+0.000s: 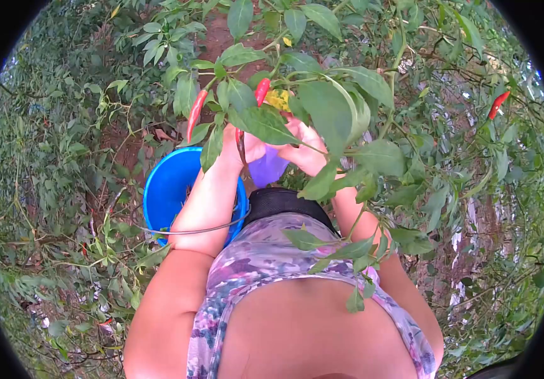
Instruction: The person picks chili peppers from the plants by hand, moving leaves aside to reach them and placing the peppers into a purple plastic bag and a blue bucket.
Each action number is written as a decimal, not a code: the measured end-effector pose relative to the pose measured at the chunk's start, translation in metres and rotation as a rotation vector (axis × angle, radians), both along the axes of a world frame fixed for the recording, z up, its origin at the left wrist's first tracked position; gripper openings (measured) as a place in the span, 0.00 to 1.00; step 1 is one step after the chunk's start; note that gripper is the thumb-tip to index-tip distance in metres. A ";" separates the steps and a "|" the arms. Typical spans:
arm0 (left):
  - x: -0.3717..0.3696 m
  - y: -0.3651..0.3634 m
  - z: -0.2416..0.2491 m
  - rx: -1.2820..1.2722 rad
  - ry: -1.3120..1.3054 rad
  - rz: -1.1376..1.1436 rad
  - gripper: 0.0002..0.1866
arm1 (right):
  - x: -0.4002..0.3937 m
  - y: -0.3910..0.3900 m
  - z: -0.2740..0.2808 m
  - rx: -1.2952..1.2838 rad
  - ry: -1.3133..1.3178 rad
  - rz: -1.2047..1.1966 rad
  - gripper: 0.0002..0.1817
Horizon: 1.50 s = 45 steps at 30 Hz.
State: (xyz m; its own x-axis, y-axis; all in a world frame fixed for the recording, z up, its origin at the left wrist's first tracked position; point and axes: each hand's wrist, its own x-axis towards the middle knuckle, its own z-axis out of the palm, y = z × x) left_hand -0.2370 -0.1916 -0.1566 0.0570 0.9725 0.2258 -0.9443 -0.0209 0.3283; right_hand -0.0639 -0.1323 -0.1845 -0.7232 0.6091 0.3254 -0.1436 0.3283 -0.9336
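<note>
Close under my view, leaves crowd in. Leftward, open ground past the blue bucket [164, 189] hanging on my left forearm. My left hand [250, 146] and right hand [306, 151] meet beneath a red chilli [262, 90]; foliage hides both hands' fingers, grip unclear.

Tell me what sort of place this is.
Most likely an outdoor chilli plot or garden: red chillies hang on leafy plants, bare soil shows between them, and a blue bucket hangs from the left forearm.
</note>
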 end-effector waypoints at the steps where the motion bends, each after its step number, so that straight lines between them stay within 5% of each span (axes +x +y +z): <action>1: 0.011 -0.004 -0.003 0.003 0.038 -0.015 0.16 | -0.002 0.001 -0.009 0.272 -0.051 -0.018 0.11; 2: 0.015 -0.011 -0.004 -0.036 0.061 0.003 0.16 | -0.004 0.002 -0.019 0.546 -0.095 -0.035 0.11; 5: 0.014 -0.029 0.007 -0.103 0.263 0.107 0.15 | -0.003 -0.001 0.003 0.665 -0.213 0.089 0.09; 10: -0.001 -0.060 0.048 -0.215 1.162 0.238 0.14 | 0.056 0.021 -0.008 0.034 -0.702 0.310 0.09; 12: 0.009 -0.058 0.053 -0.241 1.393 0.082 0.14 | 0.068 0.036 -0.004 0.048 -0.513 0.253 0.09; 16: 0.052 -0.040 0.028 -0.217 1.387 -0.385 0.14 | 0.018 0.015 0.069 -0.531 -0.217 0.011 0.11; 17: 0.064 -0.033 0.017 -0.156 1.444 -0.495 0.13 | 0.000 0.005 0.083 -0.498 -0.228 -0.020 0.10; 21: 0.110 -0.019 -0.018 -0.201 1.478 -0.846 0.09 | -0.064 -0.047 0.090 -0.297 -0.278 0.376 0.14; 25: 0.103 -0.046 -0.027 -0.229 1.350 -0.748 0.07 | -0.086 -0.087 0.063 -0.148 -0.419 0.834 0.27; 27: 0.098 -0.051 -0.028 -0.284 1.349 -0.607 0.06 | -0.083 -0.097 0.065 -0.122 -0.385 0.765 0.29; 34: 0.073 -0.085 -0.029 -0.554 1.414 -0.014 0.04 | -0.070 -0.104 0.063 -0.364 -0.209 0.855 0.09; 45: 0.096 -0.187 -0.057 -0.892 1.188 0.509 0.06 | -0.052 -0.157 0.045 -0.193 -0.087 1.091 0.04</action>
State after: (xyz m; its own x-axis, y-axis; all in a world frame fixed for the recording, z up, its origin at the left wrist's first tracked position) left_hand -0.1409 -0.3791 -0.2134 -0.5856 0.7340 -0.3439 -0.1013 0.3547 0.9295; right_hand -0.1156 -0.2897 -0.1400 -0.9179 -0.3330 0.2160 -0.1985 -0.0862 -0.9763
